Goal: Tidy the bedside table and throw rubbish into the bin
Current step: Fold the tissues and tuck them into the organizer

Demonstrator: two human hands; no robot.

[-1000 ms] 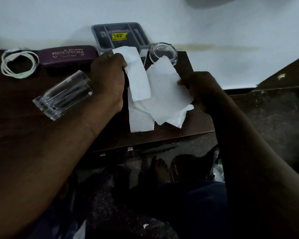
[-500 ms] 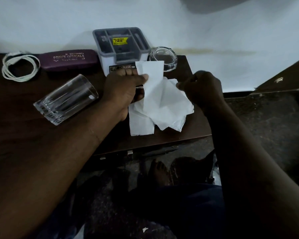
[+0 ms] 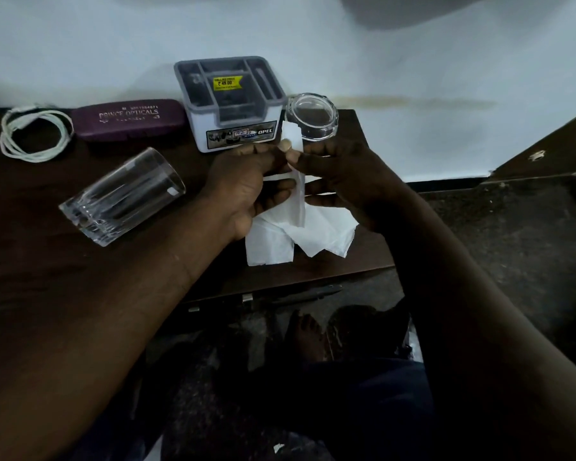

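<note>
White tissue papers (image 3: 316, 232) lie in a loose heap near the right front corner of the dark wooden bedside table (image 3: 47, 261). My left hand (image 3: 246, 184) and my right hand (image 3: 343, 171) meet above the heap. Both pinch the same folded white tissue strip (image 3: 296, 181), which stands upright between them. The lower tissues are partly hidden under my hands.
A clear drinking glass (image 3: 123, 196) lies on its side at the left. Behind it are a coiled white cable (image 3: 34, 134), a purple spectacle case (image 3: 128, 118), a grey and white organiser box (image 3: 230, 104) and a glass ashtray (image 3: 313, 116). My bare feet (image 3: 308, 331) show below the table's front edge.
My hands have come together over the heap. The wide sheet that my left hand held is now folded into a narrow strip, pinched by both hands.
</note>
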